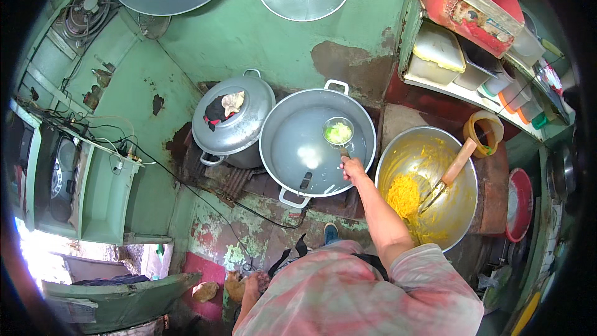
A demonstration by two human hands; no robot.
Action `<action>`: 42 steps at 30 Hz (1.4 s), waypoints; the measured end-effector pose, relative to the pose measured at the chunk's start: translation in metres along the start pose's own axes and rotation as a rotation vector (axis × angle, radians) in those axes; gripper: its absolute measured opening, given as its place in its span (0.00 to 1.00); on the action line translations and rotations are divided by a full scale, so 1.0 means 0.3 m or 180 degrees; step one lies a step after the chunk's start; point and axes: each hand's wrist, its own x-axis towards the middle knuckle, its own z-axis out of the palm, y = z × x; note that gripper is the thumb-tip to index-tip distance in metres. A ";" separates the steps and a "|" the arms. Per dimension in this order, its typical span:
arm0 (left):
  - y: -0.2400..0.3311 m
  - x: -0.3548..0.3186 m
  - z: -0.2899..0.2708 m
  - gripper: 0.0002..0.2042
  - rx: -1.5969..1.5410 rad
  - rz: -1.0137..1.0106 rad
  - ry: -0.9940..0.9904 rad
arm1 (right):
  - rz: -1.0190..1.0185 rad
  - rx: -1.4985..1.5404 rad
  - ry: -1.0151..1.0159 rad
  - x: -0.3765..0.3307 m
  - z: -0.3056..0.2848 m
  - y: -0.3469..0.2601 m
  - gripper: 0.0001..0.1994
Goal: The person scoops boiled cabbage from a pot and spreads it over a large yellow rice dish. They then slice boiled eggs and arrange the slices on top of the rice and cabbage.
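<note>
My right hand is closed around the handle of a small round strainer-like scoop. Pale yellow-green shreds lie in its bowl. The scoop is over the large grey aluminium pot, which holds a cloudy liquid, and I cannot tell whether it touches that liquid. A dark-handled utensil leans at the pot's near wall. Low by my waist is my left hand, close to a tan object; its fingers are too unclear to read.
Left of the pot stands a lidded pot with cloths on top. A steel bowl at right holds yellow shreds and a wooden-handled utensil. A yellow container stands behind it. A black cable crosses the left side.
</note>
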 end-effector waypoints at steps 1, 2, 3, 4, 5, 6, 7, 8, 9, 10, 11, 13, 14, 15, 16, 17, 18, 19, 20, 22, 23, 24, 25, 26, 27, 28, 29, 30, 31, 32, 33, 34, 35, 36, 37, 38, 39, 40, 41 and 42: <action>0.012 0.007 -0.014 0.14 0.0187 0.0070 0.0075 | 0.0002 0.0026 0.0020 -0.004 0.005 -0.002 0.15; 0.024 0.016 -0.026 0.15 -0.0063 -0.0067 0.0063 | 0.0007 0.0051 0.0045 -0.006 0.008 -0.001 0.15; 0.039 0.026 -0.035 0.15 -0.0132 -0.0024 -0.0099 | 0.0176 0.0013 0.0159 -0.002 0.014 -0.007 0.15; 0.038 0.027 -0.041 0.15 -0.0174 -0.0032 -0.0079 | 0.0066 0.0048 0.0076 -0.003 0.016 -0.005 0.14; 0.054 0.037 -0.047 0.16 -0.0216 -0.0016 -0.0070 | 0.0091 0.0027 0.0080 0.006 0.021 -0.015 0.13; 0.040 0.026 -0.054 0.16 -0.0218 0.0022 0.0009 | 0.0032 0.0004 0.0123 0.003 0.022 -0.010 0.13; 0.033 0.023 -0.057 0.16 -0.0225 0.0057 0.0099 | 0.0186 0.0010 0.0123 0.006 0.026 -0.015 0.12; 0.013 0.000 -0.074 0.16 -0.0200 0.0033 0.0228 | 0.0234 0.0034 0.0151 0.000 0.030 -0.012 0.12; -0.011 -0.025 -0.094 0.17 -0.0153 0.0034 0.0227 | 0.0345 0.0034 0.0225 -0.009 0.035 -0.011 0.12; -0.030 -0.034 -0.107 0.17 -0.0084 0.0015 0.0233 | 0.0321 0.0081 0.0225 -0.020 0.044 -0.010 0.12; -0.055 -0.041 -0.121 0.17 0.0008 -0.0007 0.0258 | 0.0184 0.0114 0.0241 -0.037 0.054 -0.007 0.12; -0.122 -0.054 -0.164 0.16 0.0974 0.0315 0.0153 | 0.0180 0.0095 0.0362 -0.079 0.072 -0.007 0.12; -0.159 -0.051 -0.183 0.16 0.1290 0.0174 0.0248 | 0.0100 0.0120 0.0428 -0.105 0.082 -0.007 0.12; -0.193 -0.042 -0.203 0.16 0.0911 0.0157 0.0142 | 0.0027 0.0094 0.0370 -0.134 0.091 -0.008 0.12; -0.229 -0.032 -0.221 0.16 0.0727 -0.0071 0.0189 | -0.0085 0.0074 0.0400 -0.169 0.099 0.000 0.12; -0.265 -0.027 -0.244 0.16 0.0625 -0.0285 0.0237 | -0.0161 0.0074 0.0459 -0.207 0.103 0.007 0.12; -0.299 -0.029 -0.273 0.15 0.0606 -0.0384 0.0229 | -0.0307 0.0024 0.0457 -0.249 0.105 0.017 0.12; -0.324 -0.026 -0.297 0.15 0.0627 -0.0458 0.0217 | -0.0497 0.0138 0.0437 -0.292 0.101 0.026 0.12; -0.349 -0.038 -0.327 0.15 0.0644 -0.0470 0.0162 | -0.0618 0.0232 0.0431 -0.335 0.094 0.033 0.13; -0.361 -0.050 -0.378 0.16 0.0691 -0.0464 0.0046 | -0.0748 0.0311 0.0349 -0.422 0.076 0.040 0.12; -0.351 -0.043 -0.389 0.16 0.0719 -0.0447 -0.0018 | -0.0898 0.0263 0.0366 -0.461 0.072 0.043 0.13; -0.318 -0.027 -0.407 0.16 0.0577 -0.0454 -0.0310 | -0.0953 0.0344 0.0318 -0.497 0.060 0.044 0.14; -0.288 -0.017 -0.416 0.16 0.0472 -0.0510 -0.0247 | -0.0996 0.0421 0.0268 -0.530 0.049 0.050 0.15; -0.243 -0.005 -0.437 0.16 0.0367 -0.0576 -0.0175 | -0.1170 0.0351 0.0260 -0.556 0.046 0.060 0.15; -0.203 0.005 -0.447 0.16 0.0268 -0.0634 -0.0072 | -0.1248 0.0365 0.0233 -0.577 0.041 0.076 0.15; -0.162 0.018 -0.448 0.16 0.0236 -0.0518 -0.0128 | -0.1343 0.0299 0.0266 -0.594 0.038 0.100 0.15; -0.108 0.034 -0.455 0.16 0.0209 -0.0382 -0.0154 | -0.1468 0.0259 0.0248 -0.604 0.037 0.129 0.15; -0.068 0.040 -0.458 0.16 0.0204 -0.0390 -0.0038 | -0.1518 0.0290 0.0284 -0.609 0.041 0.166 0.16; -0.031 0.045 -0.454 0.16 0.0207 -0.0184 -0.0110 | -0.1626 0.0276 0.0255 -0.611 0.044 0.208 0.16; 0.009 0.055 -0.450 0.16 0.0231 -0.0124 -0.0037 | -0.1608 0.0224 0.0345 -0.606 0.049 0.250 0.16; 0.039 0.056 -0.448 0.16 0.0257 -0.0064 0.0047 | -0.1538 0.0225 0.0356 -0.598 0.057 0.294 0.15; 0.056 0.050 -0.447 0.16 0.0203 0.0078 -0.0023 | -0.1296 0.0204 0.0412 -0.586 0.063 0.334 0.15; 0.065 0.045 -0.440 0.16 0.0158 0.0223 -0.0092 | -0.1431 0.0316 0.0293 -0.571 0.066 0.366 0.14; 0.070 0.037 -0.439 0.16 0.0184 0.0336 -0.0088 | -0.1357 0.0395 0.0265 -0.556 0.068 0.394 0.14; 0.063 0.028 -0.431 0.16 0.0114 0.0274 -0.0133 | -0.1252 0.0464 0.0357 -0.541 0.071 0.417 0.14; 0.055 0.015 -0.430 0.16 0.0141 0.0168 -0.0116 | -0.1298 0.0600 0.0209 -0.526 0.067 0.430 0.14; 0.046 0.008 -0.427 0.15 0.0234 -0.0022 0.0009 | -0.1092 0.0659 0.0060 -0.514 0.068 0.441 0.14; 0.027 -0.006 -0.428 0.15 0.0262 -0.0046 -0.0102 | -0.0973 0.0716 0.0008 -0.504 0.066 0.447 0.15; 0.014 -0.012 -0.424 0.15 0.0394 -0.0093 -0.0102 | -0.0834 0.0700 0.0039 -0.489 0.063 0.442 0.15; -0.003 -0.020 -0.421 0.15 0.0539 -0.0137 -0.0106 | -0.0845 0.0823 -0.0157 -0.479 0.060 0.438 0.17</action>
